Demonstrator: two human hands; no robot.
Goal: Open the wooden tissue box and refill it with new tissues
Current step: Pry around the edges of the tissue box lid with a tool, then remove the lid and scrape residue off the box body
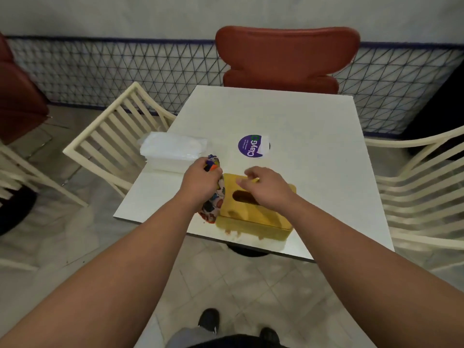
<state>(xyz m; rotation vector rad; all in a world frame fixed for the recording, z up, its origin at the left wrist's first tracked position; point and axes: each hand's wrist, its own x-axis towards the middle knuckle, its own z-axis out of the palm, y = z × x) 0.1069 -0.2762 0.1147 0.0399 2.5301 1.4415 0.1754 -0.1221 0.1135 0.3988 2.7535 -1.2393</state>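
Head view shows your left hand (200,180) clenched around a bunched multicoloured cloth (214,202), which hangs down against the left end of the wooden tissue box (253,214). That box lies near the front edge of the white table (313,136), slot facing up. Your right hand (267,188) hovers over its lid, fingers loosely curled, holding nothing. A wrapped pack of tissues (173,150) sits just behind your left hand, a round purple sticker (251,146) to its right.
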